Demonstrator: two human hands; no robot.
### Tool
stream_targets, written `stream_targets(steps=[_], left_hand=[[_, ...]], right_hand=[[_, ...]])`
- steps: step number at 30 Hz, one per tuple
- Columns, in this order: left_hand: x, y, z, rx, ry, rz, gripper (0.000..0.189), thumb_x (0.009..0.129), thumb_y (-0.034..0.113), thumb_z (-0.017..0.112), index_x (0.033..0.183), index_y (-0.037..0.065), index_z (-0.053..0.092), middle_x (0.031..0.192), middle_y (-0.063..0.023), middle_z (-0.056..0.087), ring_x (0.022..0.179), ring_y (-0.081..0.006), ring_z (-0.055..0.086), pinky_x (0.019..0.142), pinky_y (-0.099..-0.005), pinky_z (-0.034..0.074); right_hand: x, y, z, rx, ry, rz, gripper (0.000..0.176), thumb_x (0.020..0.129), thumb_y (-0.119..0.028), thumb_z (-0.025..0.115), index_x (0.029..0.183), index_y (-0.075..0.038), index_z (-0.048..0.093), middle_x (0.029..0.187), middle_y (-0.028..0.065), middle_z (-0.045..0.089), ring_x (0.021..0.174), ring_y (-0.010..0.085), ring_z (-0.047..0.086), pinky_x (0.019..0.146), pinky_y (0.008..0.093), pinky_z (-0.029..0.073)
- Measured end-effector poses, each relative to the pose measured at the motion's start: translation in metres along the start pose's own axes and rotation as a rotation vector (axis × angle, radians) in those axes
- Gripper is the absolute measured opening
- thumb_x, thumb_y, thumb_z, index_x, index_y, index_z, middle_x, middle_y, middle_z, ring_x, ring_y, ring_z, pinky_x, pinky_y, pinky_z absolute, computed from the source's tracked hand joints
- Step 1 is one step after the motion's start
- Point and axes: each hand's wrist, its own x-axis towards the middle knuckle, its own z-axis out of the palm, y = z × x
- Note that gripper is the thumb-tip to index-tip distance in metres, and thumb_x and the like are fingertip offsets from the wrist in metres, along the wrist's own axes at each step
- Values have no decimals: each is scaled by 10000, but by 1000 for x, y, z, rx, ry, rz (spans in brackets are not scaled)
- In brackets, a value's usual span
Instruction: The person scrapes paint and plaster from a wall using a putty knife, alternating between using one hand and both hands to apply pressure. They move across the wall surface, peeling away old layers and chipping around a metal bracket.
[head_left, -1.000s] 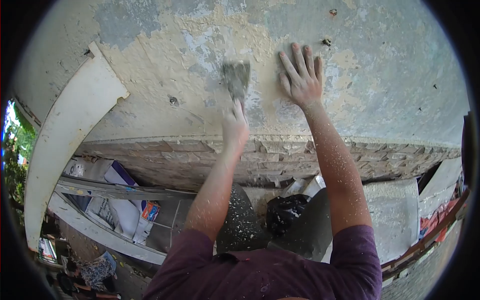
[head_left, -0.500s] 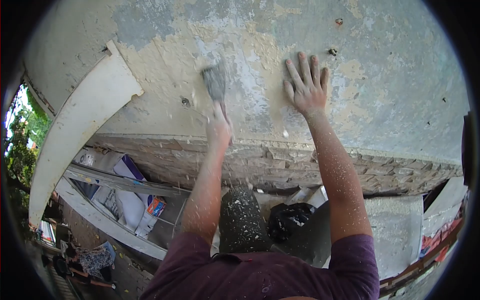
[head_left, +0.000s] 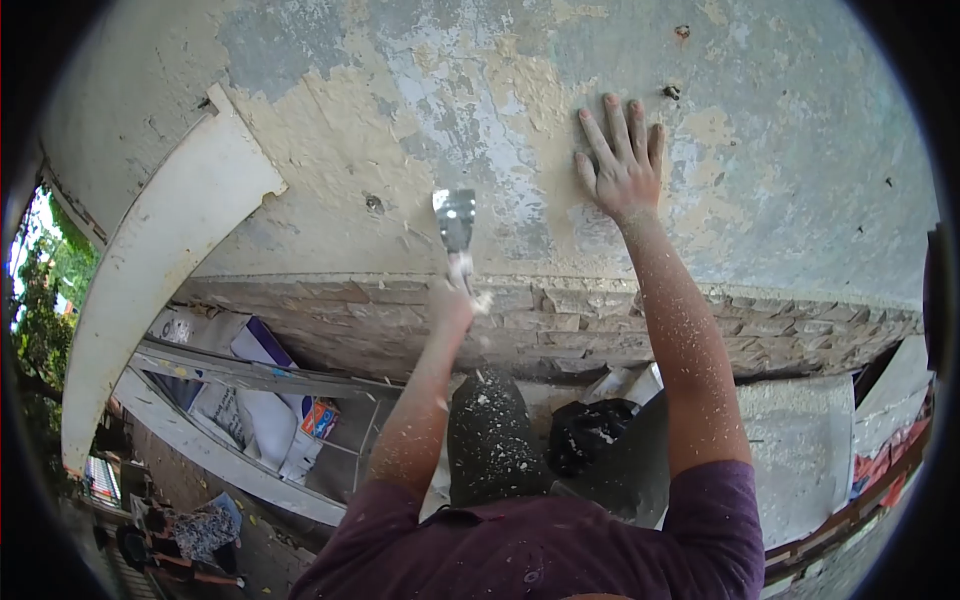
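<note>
In my left hand [head_left: 453,303] is a scraper [head_left: 455,218], its wide metal blade pointing up toward the peeling wall [head_left: 330,150]. Fingers wrap its handle just above the stone ledge. Cream paint still covers patches around the blade, while grey and whitish areas show beside it. My right hand [head_left: 628,180] lies flat on the wall with fingers spread, dusted with pale powder. A small metal stub [head_left: 671,92] juts from the wall close to its fingertips. Paint flakes speckle both forearms.
Below the painted surface runs a rough stone band [head_left: 590,320]. A curved white panel [head_left: 165,245] stands at the left, above a frame holding bags and boxes. A black plastic bag [head_left: 588,437] sits by my legs. Another person [head_left: 180,550] is at the lower left.
My left hand and the scraper have dropped lower along the wall and slightly right. My right hand stays flat on the wall, shifted slightly in view.
</note>
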Motion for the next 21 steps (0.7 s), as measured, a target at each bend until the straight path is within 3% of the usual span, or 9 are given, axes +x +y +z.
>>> stream_targets(steps=[1, 5, 7, 8, 10, 12, 13, 15, 21], left_hand=[[-9, -5, 21, -194, -212, -225, 516, 898, 116, 506, 1369, 34, 312, 823, -227, 606, 708, -423, 596, 596, -481, 472], [138, 95, -98, -40, 138, 175, 440, 834, 80, 575, 1229, 1, 397, 675, -206, 562, 574, -390, 570, 490, -449, 443], [199, 111, -132, -827, -345, -489, 465, 829, 76, 580, 1243, 6, 381, 718, -210, 574, 608, -393, 580, 493, -441, 449], [187, 109, -123, -830, -355, -492, 465, 829, 76, 580, 1243, 6, 381, 718, -210, 574, 608, -393, 580, 493, -441, 449], [130, 96, -86, -164, 85, 96, 395, 869, 68, 531, 1241, 7, 414, 807, -224, 588, 694, -378, 600, 562, -442, 477], [40, 68, -33, -28, 4, 93, 414, 911, 141, 486, 1285, -10, 393, 928, -262, 602, 770, -428, 599, 663, -478, 477], [1, 49, 10, -117, 18, -96, 402, 961, 285, 405, 1165, -42, 519, 925, -295, 616, 817, -470, 591, 713, -512, 456], [-3, 84, -33, -275, -359, -450, 573, 978, 409, 306, 982, -71, 620, 876, -316, 613, 851, -482, 587, 738, -515, 452], [19, 88, -69, -306, -408, -505, 645, 965, 476, 315, 883, -71, 646, 825, -318, 608, 831, -478, 589, 711, -511, 456]], right_hand=[[0, 0, 0, 7, -2, 0, 521, 894, -469, 464, 1397, -384, 355, 1518, -41, 232, 1412, 219, 168, 1133, 499, 73], [2, -1, -1, 5, 11, -2, 527, 893, -470, 467, 1400, -388, 347, 1518, -42, 232, 1410, 220, 174, 1129, 507, 92], [3, -1, 1, 14, 7, -2, 528, 892, -471, 469, 1399, -391, 347, 1518, -44, 233, 1409, 221, 176, 1128, 509, 96], [2, 0, 0, 26, 8, 2, 529, 890, -472, 472, 1398, -394, 346, 1517, -46, 234, 1409, 222, 177, 1126, 511, 100], [2, 1, 0, 23, 4, -3, 532, 887, -472, 476, 1398, -396, 346, 1516, -47, 237, 1407, 223, 184, 1123, 516, 109], [2, 1, 0, 25, 11, 5, 535, 884, -473, 479, 1397, -399, 346, 1514, -48, 241, 1405, 224, 190, 1120, 521, 118], [2, 2, 0, 16, 9, 2, 540, 881, -475, 481, 1398, -400, 344, 1513, -49, 244, 1403, 225, 195, 1116, 524, 130], [1, -1, 0, 10, -7, 4, 545, 878, -476, 484, 1398, -401, 342, 1511, -49, 247, 1401, 226, 199, 1112, 527, 141], [2, 1, -1, 44, 35, -15, 550, 869, -448, 517, 1391, -413, 348, 1508, -53, 253, 1397, 230, 209, 1105, 531, 156]])
